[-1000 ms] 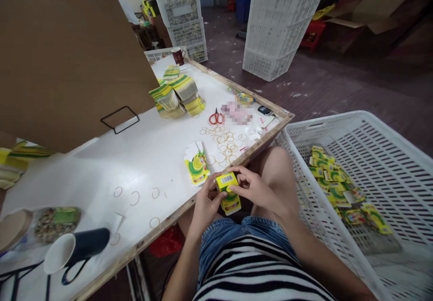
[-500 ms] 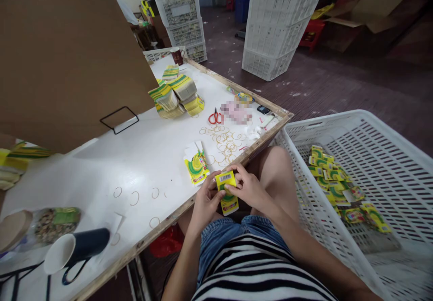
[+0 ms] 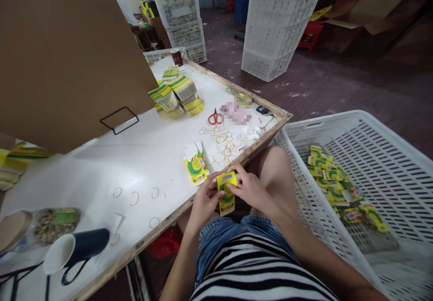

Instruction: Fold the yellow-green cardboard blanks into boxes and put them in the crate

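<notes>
Over my lap, just off the table edge, I hold a small yellow and green printed carton (image 3: 227, 204) with a barcode on its upper part. My left hand (image 3: 207, 198) grips its left side, thumb on the front. My right hand (image 3: 249, 186) pinches the upper right side, thumb pressed across the face below the barcode. The fingers behind the carton are hidden. Close by on the white table (image 3: 135, 170) lies a stack of flat yellow-green cartons (image 3: 196, 163) with white flaps. Many loose rubber bands (image 3: 227, 144) are strewn beyond it.
At my right stands a white plastic crate (image 3: 338, 120) with several yellow cartons (image 3: 334, 183) inside. Red-handled scissors (image 3: 215, 118) and bundled cartons (image 3: 176, 95) lie farther back. A dark blue mug (image 3: 88, 244) is on its side at left. A large brown cardboard box (image 3: 67, 57) blocks the far left.
The held carton's top has tilted slightly, with the barcode now a little lower and to the right. Both hands keep nearly the same grip and place.
</notes>
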A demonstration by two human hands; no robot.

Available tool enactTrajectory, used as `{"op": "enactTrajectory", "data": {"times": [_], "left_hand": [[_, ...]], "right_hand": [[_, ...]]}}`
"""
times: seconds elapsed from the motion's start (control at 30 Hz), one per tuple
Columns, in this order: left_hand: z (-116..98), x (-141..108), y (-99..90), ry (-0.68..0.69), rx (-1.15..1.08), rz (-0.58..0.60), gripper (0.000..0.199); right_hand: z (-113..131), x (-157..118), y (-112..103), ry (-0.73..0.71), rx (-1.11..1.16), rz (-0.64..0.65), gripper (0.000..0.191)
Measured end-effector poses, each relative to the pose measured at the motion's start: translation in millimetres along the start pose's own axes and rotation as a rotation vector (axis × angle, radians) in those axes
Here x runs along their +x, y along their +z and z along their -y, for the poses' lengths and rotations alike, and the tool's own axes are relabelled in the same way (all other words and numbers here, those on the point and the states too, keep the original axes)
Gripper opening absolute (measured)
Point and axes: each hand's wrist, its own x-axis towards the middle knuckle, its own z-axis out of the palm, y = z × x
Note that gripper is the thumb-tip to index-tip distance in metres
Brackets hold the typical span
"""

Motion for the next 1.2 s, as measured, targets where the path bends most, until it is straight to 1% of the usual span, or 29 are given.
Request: {"op": "enactTrajectory", "data": {"times": [0.2,0.3,0.37,0.43,0.5,0.53,0.63,0.77,0.8,0.83,0.87,0.9,0.93,0.97,1.0,1.03,1.07,1.1,1.13,1.2], "left_hand": [[2,2,-0.1,-0.013,0.001,-0.004,0.052],[3,3,0.7,-0.008,0.035,-0.028,0.056],[2,4,0.1,0.003,0.045,-0.049,0.056],[0,3,-2.3,0.005,0.019,-0.053,0.057],[-3,2,-5.6,-0.006,-0.013,-0.032,0.059],[-4,2,-6.7,-0.013,-0.023,-0.02,0.06],[-5,2,-3.7,-0.022,-0.042,0.002,0.061],[2,8,12.5,0.0,-0.074,0.031,0.061],[4,11,14.7,0.021,-0.059,0.029,0.061],[6,14,14.5,0.053,-0.02,0.006,0.06],[8,18,11.5,0.098,0.053,-0.047,0.059],[9,23,5.6,0.154,0.16,-0.133,0.056],[10,27,-2.8,0.21,0.3,-0.251,0.053],[12,32,-13.0,0.253,0.471,-0.394,0.048],[13,35,-23.7,0.265,0.649,-0.53,0.046],[14,38,-33.9,0.227,0.806,-0.626,0.051],[15,41,-42.6,0.165,0.935,-0.674,0.057],[17,42,-49.1,0.103,1.045,-0.693,0.06],[18,43,-53.0,0.042,1.125,-0.698,0.062],[20,43,-54.6,-0.029,1.206,-0.702,0.056]], "right_hand": [[2,1,4,0.023,-0.143,-0.039,0.029],[5,5,5,0.059,-0.169,-0.057,0.029],[6,7,3,0.059,-0.148,-0.071,0.03],[4,8,-1,0.0,-0.04,-0.025,0.03],[0,7,-6,-0.08,0.136,0.046,0.026],[-3,6,-8,-0.107,0.214,0.054,0.023],[-11,0,-8,-0.095,0.362,-0.012,0.02],[-14,-6,0,-0.046,0.544,-0.071,0.022],[-15,-7,0,-0.042,0.585,-0.112,0.022],[-16,-7,-2,-0.032,0.622,-0.182,0.021],[-18,-8,-7,-0.016,0.662,-0.299,0.022],[-21,-8,-13,-0.009,0.708,-0.469,0.025],[-25,-9,-22,-0.022,0.758,-0.683,0.03],[-29,-9,-32,-0.052,0.814,-0.903,0.034],[-34,-9,-43,-0.091,0.876,-1.101,0.038],[-39,-10,-51,-0.12,0.942,-1.222,0.039],[-44,-10,-58,-0.108,1.015,-1.257,0.04],[-47,-10,-61,-0.063,1.086,-1.233,0.041],[-49,-11,-60,0.005,1.147,-1.172,0.042],[-48,-11,-47,0.144,1.224,-1.021,0.042]]}}
